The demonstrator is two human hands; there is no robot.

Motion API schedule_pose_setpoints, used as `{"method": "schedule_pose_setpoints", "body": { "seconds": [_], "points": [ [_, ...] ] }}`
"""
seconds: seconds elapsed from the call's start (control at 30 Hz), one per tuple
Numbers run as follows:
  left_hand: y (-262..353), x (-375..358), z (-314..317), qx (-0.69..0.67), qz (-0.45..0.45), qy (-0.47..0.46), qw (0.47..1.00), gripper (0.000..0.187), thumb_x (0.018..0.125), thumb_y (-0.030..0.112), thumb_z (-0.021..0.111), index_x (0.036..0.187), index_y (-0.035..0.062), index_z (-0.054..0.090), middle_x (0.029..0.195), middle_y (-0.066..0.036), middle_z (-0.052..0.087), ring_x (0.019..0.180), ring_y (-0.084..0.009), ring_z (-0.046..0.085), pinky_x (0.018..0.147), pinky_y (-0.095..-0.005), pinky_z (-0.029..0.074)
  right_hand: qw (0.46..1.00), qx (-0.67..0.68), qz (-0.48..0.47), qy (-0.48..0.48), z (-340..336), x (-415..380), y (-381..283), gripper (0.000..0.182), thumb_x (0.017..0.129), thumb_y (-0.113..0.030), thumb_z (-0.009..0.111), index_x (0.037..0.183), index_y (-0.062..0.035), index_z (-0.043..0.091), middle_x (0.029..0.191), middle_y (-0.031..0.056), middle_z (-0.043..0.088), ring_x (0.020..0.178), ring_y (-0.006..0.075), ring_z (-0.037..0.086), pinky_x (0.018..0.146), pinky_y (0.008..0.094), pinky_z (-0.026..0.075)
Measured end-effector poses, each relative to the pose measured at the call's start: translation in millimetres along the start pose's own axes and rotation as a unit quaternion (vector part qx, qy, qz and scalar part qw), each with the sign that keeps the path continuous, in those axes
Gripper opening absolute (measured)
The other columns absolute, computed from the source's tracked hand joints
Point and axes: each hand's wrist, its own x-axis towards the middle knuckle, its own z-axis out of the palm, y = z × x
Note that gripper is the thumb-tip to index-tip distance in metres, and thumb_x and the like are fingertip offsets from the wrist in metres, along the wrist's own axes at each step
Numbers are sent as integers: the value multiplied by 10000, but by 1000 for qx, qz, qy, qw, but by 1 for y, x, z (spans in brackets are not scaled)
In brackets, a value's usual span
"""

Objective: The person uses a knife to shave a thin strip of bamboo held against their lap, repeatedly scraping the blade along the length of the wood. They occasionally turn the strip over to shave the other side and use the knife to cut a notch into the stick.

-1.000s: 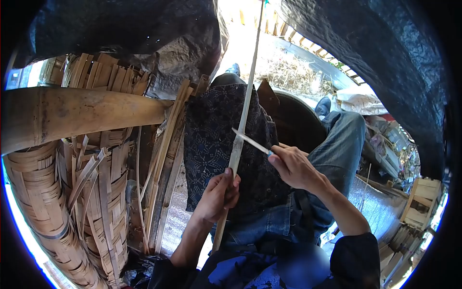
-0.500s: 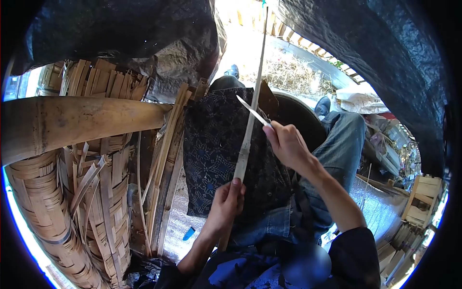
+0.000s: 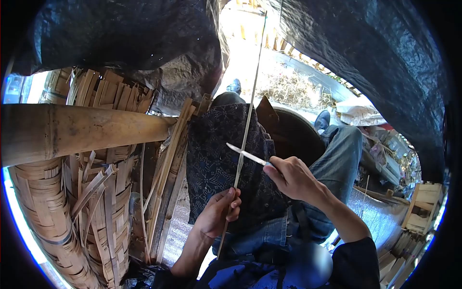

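Observation:
My left hand (image 3: 221, 212) is closed around a long, thin bamboo strip (image 3: 248, 120) near its lower end. The strip rises away from me, its far tip against the bright background. In my right hand (image 3: 293, 179) is a knife (image 3: 247, 154), its pale blade pointing left and lying across the strip just above my left hand. Most of the knife's handle is hidden in my fingers. A dark patterned cloth (image 3: 209, 159) covers my left leg beneath the strip.
Woven bamboo baskets (image 3: 43, 202) and split slats (image 3: 168, 168) stand at the left, with a thick bamboo pole (image 3: 86, 129) crossing them. Dark plastic sheeting (image 3: 356, 58) hangs overhead. Dry straw (image 3: 296, 89) lies ahead, and a wooden crate (image 3: 423, 204) sits at the right.
The knife has moved down the strip toward my left hand and lies flatter. The strip has turned from its broad face to a narrow edge. My left hand has shifted slightly lower.

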Motion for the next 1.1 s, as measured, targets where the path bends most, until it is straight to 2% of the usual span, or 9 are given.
{"method": "schedule_pose_setpoints", "body": {
  "seconds": [0.07, 0.17, 0.37, 0.43, 0.53, 0.8, 1.0, 1.07, 1.1],
  "points": [
    [-2, 2, 0, 11, 6, -21, 1000, 340, 986, 374, 414, 1030, 57, 530, 663, 36, 429, 497, -70, 355, 505, -213, 319, 999, -20, -34, -16, 2, -2, 4, 407, 952, -316, 506, 687, -7, 491, 471, 156, 475, 398, 309, 513, 409, 422, 369],
    [-6, 2, 5, -55, 4, 27, 998, 290, 979, 328, 457, 1021, 53, 538, 664, 32, 441, 483, -67, 364, 475, -208, 301, 997, -76, -10, -31, 2, -5, 5, 428, 947, -349, 504, 677, -17, 503, 467, 140, 483, 402, 288, 524, 404, 413, 389],
    [-16, 6, 17, 3, 70, 103, 992, 256, 953, 273, 530, 952, 23, 581, 710, -13, 571, 481, -69, 446, 453, -196, 342, 994, -113, -9, -2, -4, -12, 2, 459, 938, -374, 515, 635, -29, 505, 456, 112, 482, 413, 263, 541, 397, 390, 419],
    [-22, 8, 22, 59, 127, 150, 979, 224, 931, 230, 575, 907, 11, 608, 734, -41, 614, 483, -70, 471, 454, -193, 367, 992, -125, 2, -12, -6, -14, -1, 463, 939, -374, 513, 631, -28, 508, 474, 112, 494, 417, 262, 543, 395, 388, 424],
    [-31, 12, 24, 105, 167, 188, 962, 214, 921, 188, 590, 937, -21, 629, 754, -60, 641, 499, -59, 484, 461, -194, 385, 989, -144, 25, -28, -5, -16, 2, 469, 942, -373, 508, 629, -24, 515, 514, 117, 520, 433, 266, 557, 397, 389, 439],
    [-32, 12, 29, 135, 182, 216, 950, 202, 929, 172, 573, 905, -21, 626, 728, -45, 618, 493, -59, 479, 456, -191, 373, 983, -167, 51, -55, -3, -7, 0, 483, 941, -381, 503, 634, -9, 528, 583, 145, 566, 463, 304, 601, 421, 399, 497],
    [-40, 11, 32, 158, 174, 199, 952, 197, 925, 156, 577, 926, -35, 627, 739, -57, 629, 495, -62, 485, 459, -194, 379, 975, -208, 69, 33, -13, 28, 32, 483, 951, -336, 495, 626, 19, 532, 500, 140, 552, 499, 304, 631, 398, 418, 486],
    [-38, 11, 32, 150, 167, 207, 952, 200, 924, 145, 579, 946, -47, 629, 750, -67, 641, 503, -66, 494, 469, -199, 388, 960, -249, -72, 103, -11, 39, 49, 469, 960, -311, 480, 634, 20, 544, 424, 77, 486, 444, 234, 602, 371, 356, 473],
    [-39, 11, 32, 150, 167, 201, 954, 200, 924, 145, 579, 946, -47, 629, 750, -67, 641, 503, -66, 494, 469, -199, 388, 959, -254, -69, 105, -12, 48, 61, 469, 960, -311, 480, 634, 20, 544, 424, 77, 486, 444, 234, 602, 371, 356, 473]
  ]
}}
